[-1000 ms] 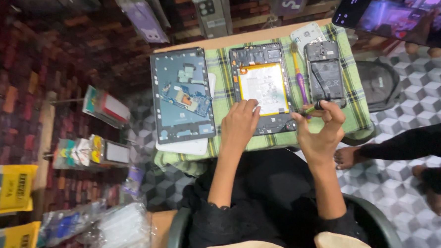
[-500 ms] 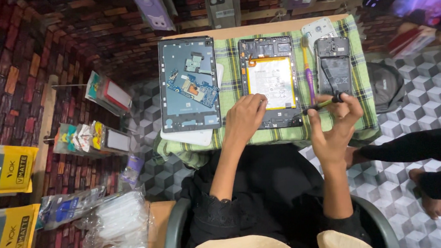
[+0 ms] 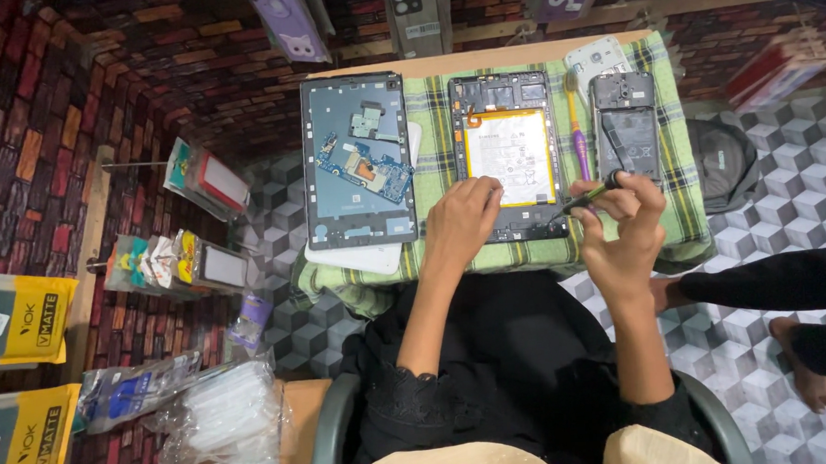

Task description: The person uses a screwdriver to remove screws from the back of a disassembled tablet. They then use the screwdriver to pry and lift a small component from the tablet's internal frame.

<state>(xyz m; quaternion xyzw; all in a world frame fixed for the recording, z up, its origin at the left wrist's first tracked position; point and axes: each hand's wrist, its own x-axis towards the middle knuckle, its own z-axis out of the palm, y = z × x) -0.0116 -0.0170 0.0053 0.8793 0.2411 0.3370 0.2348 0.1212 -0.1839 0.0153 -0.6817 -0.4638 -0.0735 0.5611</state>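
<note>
At frame centre, the left hand (image 3: 464,222) rests fingers curled on the opened dark tablet with white battery (image 3: 509,154); the right hand (image 3: 622,232) pinches a thin dark screwdriver (image 3: 583,198). Yellow rectangular packages (image 3: 18,319) hang lower left.

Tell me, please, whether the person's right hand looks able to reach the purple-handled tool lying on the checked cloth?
Probably yes: the purple-handled tool lies uncovered just beside the right hand, but that hand already holds a thin dark screwdriver.
</note>
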